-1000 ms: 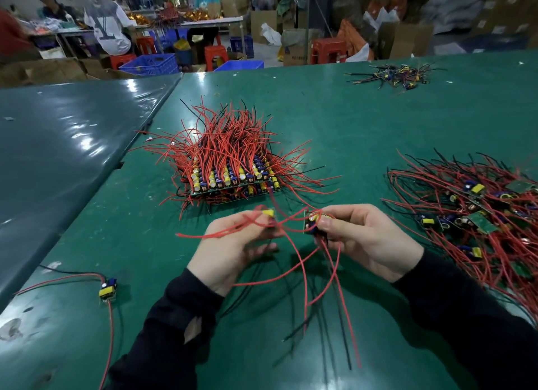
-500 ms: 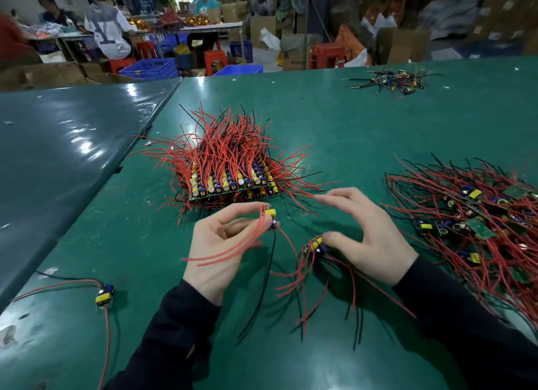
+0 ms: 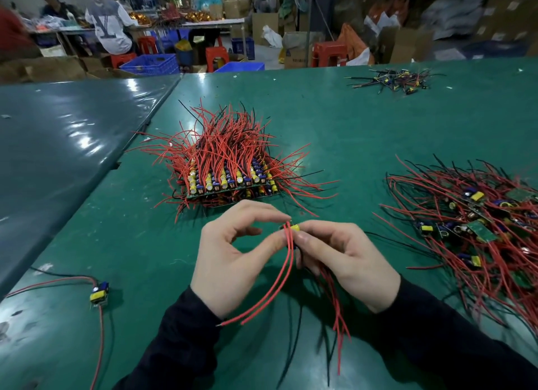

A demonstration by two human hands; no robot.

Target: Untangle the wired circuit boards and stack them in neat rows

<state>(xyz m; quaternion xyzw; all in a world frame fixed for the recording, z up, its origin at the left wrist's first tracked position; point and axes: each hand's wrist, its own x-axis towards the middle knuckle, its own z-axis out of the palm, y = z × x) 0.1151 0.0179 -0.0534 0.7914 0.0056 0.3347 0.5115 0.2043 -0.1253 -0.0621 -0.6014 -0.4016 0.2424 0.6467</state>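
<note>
A: Firstly, what is hidden? The small circuit board held between the two hands is mostly covered by fingertips; only a yellow part shows at its top. Board outline and which way its long axis runs: cannot tell.

B: Agreed. The tangled heap at the right is cut off by the frame edge, and the far room is blurred.

A: Hands. Left hand: thumb and forefinger curled, pinching the board from the left, the other fingers loosely bent. Right hand: fingers curled round it from the right, thumb on the near face.

B: Red wires run from the board toward the near side, ends free over the table; black ones hang beneath, partly behind the right wrist.

A: Surface: glossy green table, a seam at the left, with glare. The stacked rows sit just beyond the hands, boards flat, wires fanning up and away.

B: A single board lies near left with one red lead. A small far pile sits far right. Beyond: seated people, red stools, blue crates, cartons.
</note>
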